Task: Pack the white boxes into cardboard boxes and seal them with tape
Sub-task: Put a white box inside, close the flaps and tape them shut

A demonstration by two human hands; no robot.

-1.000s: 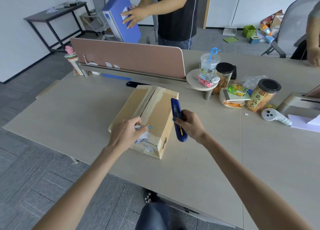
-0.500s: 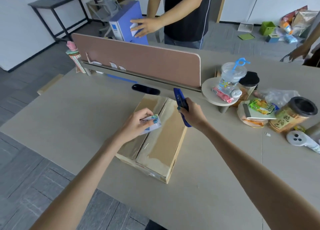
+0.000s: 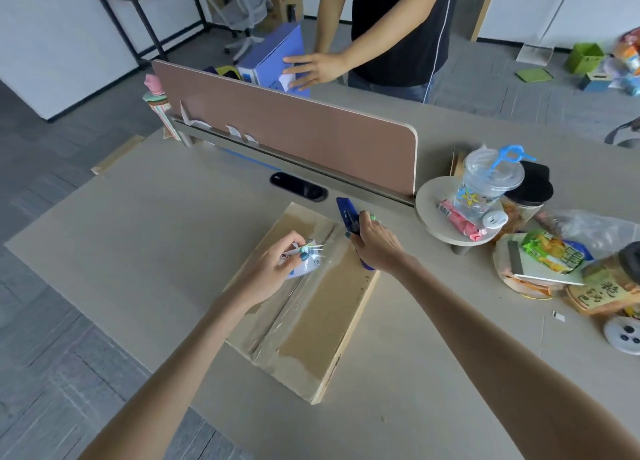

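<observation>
With the closed box (image 3: 311,321) flat on the table (image 3: 166,238), the left hand (image 3: 266,272) pinches the tape roll (image 3: 304,260) above its lid and the right hand (image 3: 377,241) grips a cutter (image 3: 346,213) at its far edge, which looks like sealing, with cutting the strip likely next.

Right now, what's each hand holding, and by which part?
Left hand holds the tape roll by its near edge; right hand grips the blue cutter around its middle.
</observation>
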